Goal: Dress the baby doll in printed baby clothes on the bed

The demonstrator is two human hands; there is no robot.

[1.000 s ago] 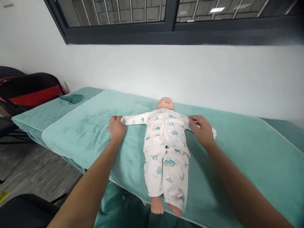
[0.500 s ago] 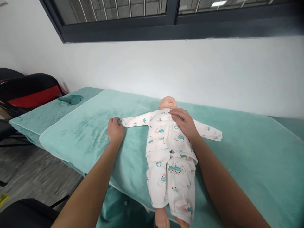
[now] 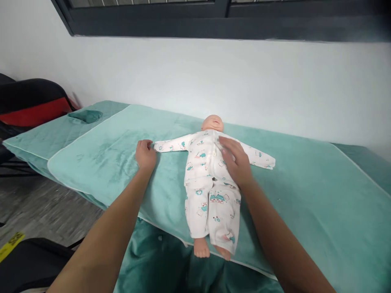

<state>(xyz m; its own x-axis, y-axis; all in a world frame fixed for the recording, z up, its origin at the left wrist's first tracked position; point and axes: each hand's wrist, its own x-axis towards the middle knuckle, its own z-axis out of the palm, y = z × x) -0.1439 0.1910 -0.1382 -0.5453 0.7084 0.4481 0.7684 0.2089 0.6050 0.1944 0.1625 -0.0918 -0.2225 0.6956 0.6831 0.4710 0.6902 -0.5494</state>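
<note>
A baby doll [image 3: 213, 122] lies on its back, with its arms out to both sides and its bare feet toward me. Its white pajama top [image 3: 200, 158] and matching pants [image 3: 197, 207] carry a small teal and pink print. At the end of the sleeve on the left, my left hand [image 3: 146, 154] has its fingers closed on the cuff; the fingertips are partly hidden. My right hand [image 3: 236, 160] is over the doll's chest by the front opening, fingers stretched out and slightly apart, holding nothing. Part of the top is hidden beneath it.
The doll rests on a light green sheet [image 3: 122, 162] over a massage bed. A face hole [image 3: 85, 116] is at the bed's left end. Black and red chairs [image 3: 33, 106] stand at the left. A white wall [image 3: 171, 77] and dark window frame [image 3: 146, 26] are behind.
My right hand has slid down slightly from the neckline and lifted a little off the chest. My left hand stays at the cuff. The view has tilted downward, showing the doll's feet in full.
</note>
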